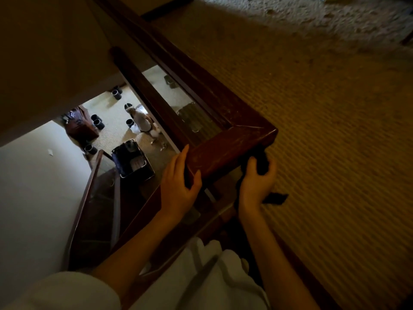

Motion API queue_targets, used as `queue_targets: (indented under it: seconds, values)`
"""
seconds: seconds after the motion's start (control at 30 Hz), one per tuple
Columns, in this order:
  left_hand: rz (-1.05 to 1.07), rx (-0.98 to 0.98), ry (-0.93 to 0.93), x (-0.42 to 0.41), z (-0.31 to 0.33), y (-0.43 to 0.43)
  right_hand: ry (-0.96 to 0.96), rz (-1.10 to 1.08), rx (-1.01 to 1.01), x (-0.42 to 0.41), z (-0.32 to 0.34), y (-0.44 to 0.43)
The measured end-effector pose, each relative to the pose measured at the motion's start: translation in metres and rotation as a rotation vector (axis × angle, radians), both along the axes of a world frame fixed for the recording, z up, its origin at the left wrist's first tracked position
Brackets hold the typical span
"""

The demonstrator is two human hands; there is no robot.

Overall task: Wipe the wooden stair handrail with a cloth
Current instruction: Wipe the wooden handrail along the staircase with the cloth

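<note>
Rail (223,153): dark wood, mitred corner at the landing edge; one run heading away up-left, the other coming back toward the body.
Left hand (178,186): clasped on the near run, fingers down the stairwell side, thumb hooked over the near face.
Right hand (254,182): fingers curled round the cloth (261,159), pressing it to the outer face just below the corner.
Cloth: dark, bunched in the fist, touching the rail; loose end trailing under the hand over the carpet (335,130).
Step, likely: wiping the outer side around the corner, top face probably left to do.
Risk, drop: open stairwell (116,128) right beside the rail, a person (143,121) on the floor below; a slack hold while swiping over the top could send the cloth down.
Risk, missed patches: bunched cloth touching little wood, so streaks likely along the mitre joint.
Risk, snag: trailing end catching the sharp corner on the turn.
Risk, balance: leaning out over the drop with only the left hand as anchor.
</note>
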State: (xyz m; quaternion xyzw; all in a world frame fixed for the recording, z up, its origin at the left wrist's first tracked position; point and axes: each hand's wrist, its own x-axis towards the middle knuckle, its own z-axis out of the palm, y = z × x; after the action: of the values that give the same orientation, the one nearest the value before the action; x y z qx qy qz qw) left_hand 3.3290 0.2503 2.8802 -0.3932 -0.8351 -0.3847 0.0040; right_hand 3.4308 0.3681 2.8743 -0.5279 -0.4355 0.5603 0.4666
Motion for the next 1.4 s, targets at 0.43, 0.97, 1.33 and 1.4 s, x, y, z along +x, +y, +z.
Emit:
queue_targets:
  seconds: [0.43, 0.97, 1.33, 1.4]
  values:
    - [0.012, 0.003, 0.057, 0.000, -0.005, 0.002, -0.183, 0.198, 0.067, 0.022, -0.010, 0.018]
    - [-0.004, 0.037, 0.060, -0.004, -0.007, 0.001, -0.266, 0.204, 0.196, 0.010, -0.009, -0.009]
    - [0.075, 0.158, -0.027, 0.001, -0.007, 0.001, -0.205, 0.231, 0.108, 0.000, -0.002, -0.049]
    - [0.070, 0.153, -0.025, 0.000, -0.007, 0.001, -0.235, 0.371, 0.167, 0.005, -0.011, -0.084]
